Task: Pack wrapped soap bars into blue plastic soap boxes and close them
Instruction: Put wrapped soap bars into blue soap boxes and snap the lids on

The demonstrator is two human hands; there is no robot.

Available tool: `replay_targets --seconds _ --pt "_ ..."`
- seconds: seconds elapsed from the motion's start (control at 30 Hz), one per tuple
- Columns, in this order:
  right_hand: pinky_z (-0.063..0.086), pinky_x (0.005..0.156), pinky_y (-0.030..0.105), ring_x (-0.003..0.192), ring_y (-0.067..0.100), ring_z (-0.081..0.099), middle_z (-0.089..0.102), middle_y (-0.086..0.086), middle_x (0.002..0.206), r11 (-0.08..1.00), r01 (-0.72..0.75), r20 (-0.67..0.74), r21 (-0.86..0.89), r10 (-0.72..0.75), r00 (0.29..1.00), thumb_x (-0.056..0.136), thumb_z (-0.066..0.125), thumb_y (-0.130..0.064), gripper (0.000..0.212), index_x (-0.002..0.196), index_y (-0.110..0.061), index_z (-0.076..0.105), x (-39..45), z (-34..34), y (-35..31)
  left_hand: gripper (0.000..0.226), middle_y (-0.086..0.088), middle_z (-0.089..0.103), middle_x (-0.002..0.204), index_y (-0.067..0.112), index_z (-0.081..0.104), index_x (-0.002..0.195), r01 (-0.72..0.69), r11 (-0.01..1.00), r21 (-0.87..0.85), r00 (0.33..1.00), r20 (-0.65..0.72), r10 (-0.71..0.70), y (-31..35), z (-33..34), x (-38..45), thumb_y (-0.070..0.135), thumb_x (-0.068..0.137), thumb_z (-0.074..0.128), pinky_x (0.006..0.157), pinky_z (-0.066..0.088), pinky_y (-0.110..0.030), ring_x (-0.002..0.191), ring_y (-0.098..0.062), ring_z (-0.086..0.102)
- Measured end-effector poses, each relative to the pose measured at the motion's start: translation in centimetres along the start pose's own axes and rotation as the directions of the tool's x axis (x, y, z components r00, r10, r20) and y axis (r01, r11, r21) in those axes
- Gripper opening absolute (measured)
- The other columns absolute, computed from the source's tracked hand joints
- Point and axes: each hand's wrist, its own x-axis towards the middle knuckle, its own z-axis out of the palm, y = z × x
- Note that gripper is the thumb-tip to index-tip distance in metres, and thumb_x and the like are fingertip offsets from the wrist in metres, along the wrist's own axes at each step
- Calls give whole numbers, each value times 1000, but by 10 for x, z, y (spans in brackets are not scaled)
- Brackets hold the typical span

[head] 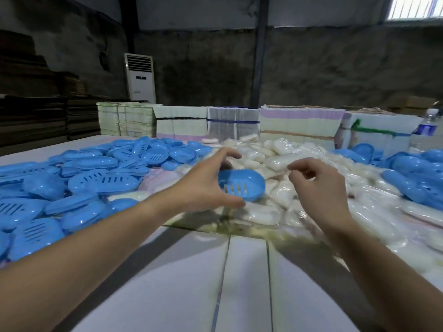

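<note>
While the blue soap box (242, 185) sits cradled at the fingers of our left hand (206, 185), slotted side up and open toward us, we read this as the loading step: one half of a box is ready and no soap is in it yet. It hangs above the near edge of the heap of wrapped soap bars (282, 159), with the thumb under its near rim and the fingers curved over its far side, so the hand grasps it loosely rather than tightly. Our right hand (318, 188) hovers just beside the box over the same heap, fingers loosely curled and holding nothing that we can see.

What comes next, in our judgement, is for the right hand to drop onto the heap, pinch one wrapped bar and lay it flat in the box, then find a matching half to press shut over it. Slippery wrap may make a single bar hard to separate.

Loose blue box halves (72, 183) are piled to the left, and more blue boxes (417, 173) lie at the right. Bundled flat cartons (299, 121) line the far side of the white table (244, 279).
</note>
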Motion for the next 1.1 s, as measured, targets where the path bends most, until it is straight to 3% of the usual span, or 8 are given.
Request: replay_targets --seconds 0.13,0.23,0.3,0.47,0.63,0.9,1.03,1.1 --pt "40 66 22 80 12 57 62 -9 72 949 88 318 -303 14 948 79 67 -29 13 90 -33 71 3 -10 12 81 23 62 108 60 47 118 -6 998 -58 962 274 22 -3 21 -36 49 51 90 76 53 -16 98 1 62" --pt "36 83 28 101 18 43 56 -9 98 843 302 557 -445 -4 831 76 67 -51 39 111 -34 70 -4 2 14 83 20 61 114 60 48 122 39 998 -54 918 397 -15 -11 19 -43 51 52 91 86 59 -46 106 -9 63" --pt "35 91 31 103 19 35 46 -12 105 771 392 609 -502 -6 793 72 63 -65 56 120 -37 65 -8 9 13 86 23 58 114 61 47 122 48 998 -32 919 394 -32 -13 13 -43 54 49 92 81 60 -52 107 -10 62" --pt "35 94 37 103 20 29 38 -11 107 670 443 598 -596 2 801 68 51 -79 68 121 -37 64 -10 15 12 83 29 55 104 59 48 119 79 996 -39 911 409 -56 -23 -1 -40 47 50 93 72 59 -54 96 -9 62" --pt "26 83 38 104 22 26 35 -7 108 641 417 587 -644 64 807 63 53 -81 66 100 -31 70 -9 22 6 84 32 54 95 61 47 116 129 988 -91 903 423 -79 -27 2 -39 45 47 93 49 52 -24 68 4 59" --pt "21 82 39 110 23 25 31 -7 118 662 324 563 -676 179 807 49 47 -80 76 97 -26 71 -11 19 5 89 28 56 99 66 44 117 153 986 -67 897 429 -109 -26 -2 -37 50 44 92 55 55 -23 81 6 62" --pt "22 83 37 102 18 23 32 -8 112 691 304 503 -655 99 859 40 43 -84 84 97 -28 69 -10 12 6 88 19 57 105 63 44 118 179 981 -74 914 381 -138 -24 4 -38 48 46 93 52 56 -26 78 3 61" --pt "25 86 34 103 16 24 32 -10 110 748 281 448 -601 24 894 48 59 -75 76 106 -27 67 -5 4 5 88 14 60 108 58 43 120 164 985 -52 938 319 -140 -24 8 -37 46 51 96 51 52 -20 78 4 61"
